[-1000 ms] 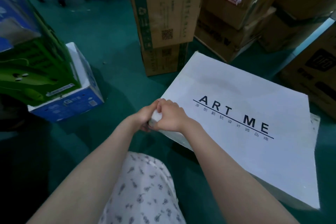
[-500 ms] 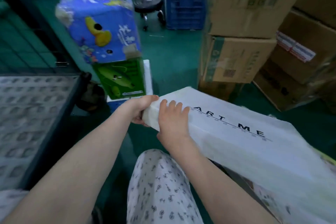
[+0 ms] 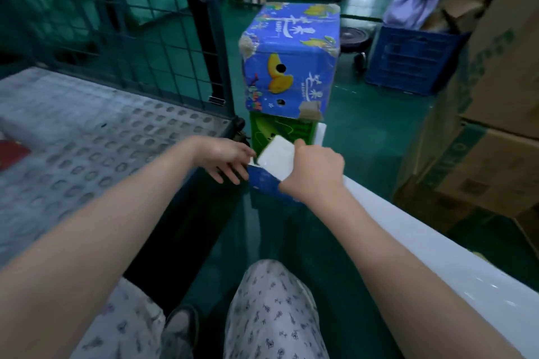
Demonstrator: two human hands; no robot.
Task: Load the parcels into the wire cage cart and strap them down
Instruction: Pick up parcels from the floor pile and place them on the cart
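Head view, parcel: flat white parcel (image 3: 408,230) runs from its near corner by the stacked cartons (image 3: 291,61) back along the person's right side, outside the cart deck (image 3: 87,140).
Right hand (image 3: 316,170): clamped on that corner.
Left hand (image 3: 226,159): fingers spread, beside the corner; contact unclear.
Handling: judged light, broad, slightly flexible wrap; support both long edges.

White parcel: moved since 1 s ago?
Yes. The white parcel is off the floor, its near corner now raised against the stacked boxes, toward the cart.
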